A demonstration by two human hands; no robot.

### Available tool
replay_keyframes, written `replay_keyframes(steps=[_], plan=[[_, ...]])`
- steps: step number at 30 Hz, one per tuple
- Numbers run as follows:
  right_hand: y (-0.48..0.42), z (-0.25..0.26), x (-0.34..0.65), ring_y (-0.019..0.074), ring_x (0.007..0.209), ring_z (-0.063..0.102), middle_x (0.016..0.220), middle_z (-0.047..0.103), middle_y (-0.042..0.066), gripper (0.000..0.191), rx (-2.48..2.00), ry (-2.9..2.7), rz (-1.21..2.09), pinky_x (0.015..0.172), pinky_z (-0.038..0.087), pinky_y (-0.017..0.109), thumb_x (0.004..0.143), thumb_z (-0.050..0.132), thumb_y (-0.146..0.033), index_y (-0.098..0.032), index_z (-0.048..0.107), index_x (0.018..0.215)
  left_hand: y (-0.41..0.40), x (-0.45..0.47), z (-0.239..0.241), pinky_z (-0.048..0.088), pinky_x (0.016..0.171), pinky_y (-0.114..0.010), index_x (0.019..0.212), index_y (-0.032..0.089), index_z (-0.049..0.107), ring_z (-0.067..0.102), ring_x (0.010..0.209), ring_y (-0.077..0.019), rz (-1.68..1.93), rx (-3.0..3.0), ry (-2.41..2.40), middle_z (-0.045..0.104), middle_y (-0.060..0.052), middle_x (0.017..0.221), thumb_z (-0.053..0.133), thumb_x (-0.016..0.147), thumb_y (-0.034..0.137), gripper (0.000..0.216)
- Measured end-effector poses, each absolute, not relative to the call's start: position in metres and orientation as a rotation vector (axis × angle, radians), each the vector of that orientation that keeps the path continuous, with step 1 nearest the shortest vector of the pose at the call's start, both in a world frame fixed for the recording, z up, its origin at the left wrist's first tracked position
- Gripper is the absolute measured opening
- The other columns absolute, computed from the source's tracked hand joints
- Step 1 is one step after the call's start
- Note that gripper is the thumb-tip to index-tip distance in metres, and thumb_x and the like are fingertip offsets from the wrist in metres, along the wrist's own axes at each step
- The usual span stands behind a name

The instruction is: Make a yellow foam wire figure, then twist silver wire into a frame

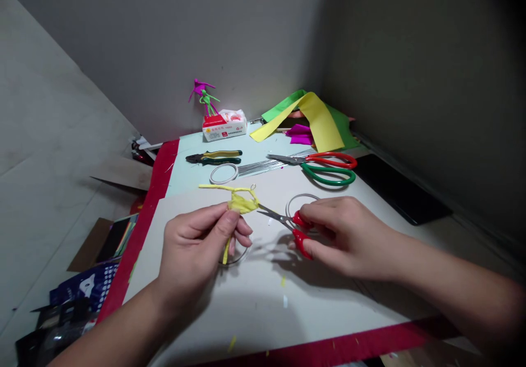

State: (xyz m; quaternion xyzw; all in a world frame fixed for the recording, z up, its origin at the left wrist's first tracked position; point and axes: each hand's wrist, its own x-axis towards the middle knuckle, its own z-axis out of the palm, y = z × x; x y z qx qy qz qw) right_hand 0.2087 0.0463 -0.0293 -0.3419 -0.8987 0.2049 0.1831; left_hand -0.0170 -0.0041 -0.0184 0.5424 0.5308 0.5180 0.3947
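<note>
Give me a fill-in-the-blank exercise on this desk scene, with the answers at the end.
The left hand pinches a wrapped wire shape that is ______ in color.
The right hand holds scissors with ______ handles.
The other scissors, lying farther back, have one red handle and one ______ handle.

Missing words: yellow; red; green.

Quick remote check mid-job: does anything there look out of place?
Small yellow scraps lie loose on the pale board, likely trimmings. Also, the scissors at the back have mismatched handles, one red, one green.
</note>
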Motion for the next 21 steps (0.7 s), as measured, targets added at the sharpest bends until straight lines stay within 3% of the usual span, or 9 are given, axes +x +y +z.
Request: replay_keyframes(steps=[7,15,21], plan=[[0.044,-0.032,0.209,0.0121,0.056,0.043,0.064,0.051,0.001,0.015,-1.007,-2.574,0.414,0.054,0.026,0.025,0.080,0.053,-0.029,-0.018,0.051,0.070,-0.001,-0.014,-0.018,0.046,0.042,-0.015,0.072,0.019,0.073,0.059,0.047,-0.0072,1.369,1.479,1.378,0.070,0.001,0.063,0.062,0.084,0.018,0.017],[0.033,-0.037,0.205,0.0146,0.050,0.046,0.053,0.054,0.001,0.020,-1.038,-2.427,-0.261,0.052,0.025,0.029,0.080,0.056,-0.031,-0.017,0.056,0.065,-0.002,-0.013,-0.021,0.051,0.046,-0.013,0.076,0.021,0.074,0.063,0.050,-0.0065,1.409,1.613,1.422,0.072,0.003,0.067,0.063,0.083,0.013,0.015],[0.032,-0.036,0.204,0.0148,0.050,0.045,0.052,0.053,0.001,0.020,-1.016,-2.420,-0.328,0.052,0.026,0.029,0.080,0.056,-0.029,-0.018,0.055,0.064,-0.002,-0.014,-0.021,0.051,0.046,-0.012,0.076,0.020,0.074,0.062,0.049,-0.0054,1.396,1.650,1.425,0.071,0.004,0.066,0.062,0.084,0.013,0.016]])
